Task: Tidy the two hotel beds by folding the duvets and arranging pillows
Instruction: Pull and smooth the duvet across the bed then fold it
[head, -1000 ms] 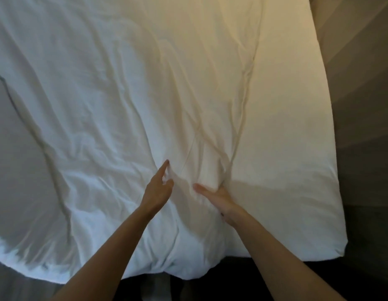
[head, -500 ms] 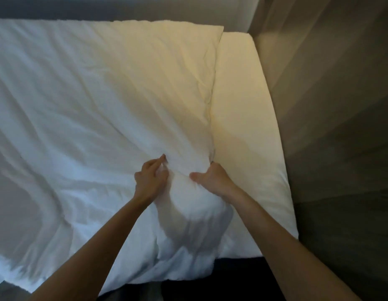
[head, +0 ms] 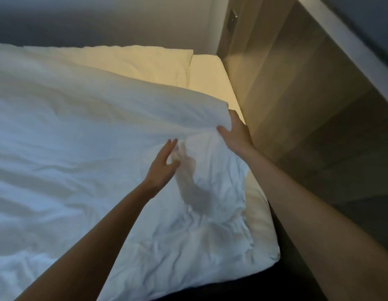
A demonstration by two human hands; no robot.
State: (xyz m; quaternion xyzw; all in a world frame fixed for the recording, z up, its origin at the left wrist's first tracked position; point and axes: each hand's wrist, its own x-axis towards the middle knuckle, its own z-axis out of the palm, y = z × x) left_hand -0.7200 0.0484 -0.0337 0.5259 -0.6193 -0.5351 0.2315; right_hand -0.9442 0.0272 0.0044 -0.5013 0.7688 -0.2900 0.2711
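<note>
A white duvet (head: 80,148) covers most of the bed, and its right part is folded over toward the head end. My right hand (head: 235,135) rests against the raised fold edge near the bed's right side, thumb spread on the fabric and fingers straight. Just left of it, my left hand (head: 163,166) hovers over the duvet with fingers extended, holding nothing, and casts a shadow on the cloth. A cream-lit pillow (head: 134,61) lies flat at the head of the bed, partly covered by the duvet.
The bare mattress sheet (head: 210,81) shows along the right edge. A wood-panelled wall (head: 297,109) runs close beside the bed on the right. A dark strip of floor (head: 243,285) lies at the bed's foot. A grey wall (head: 102,20) stands behind the pillow.
Both hands bunched the duvet near the foot end and carried it up toward the head. My left hand has let go; my right hand has opened against the fold.
</note>
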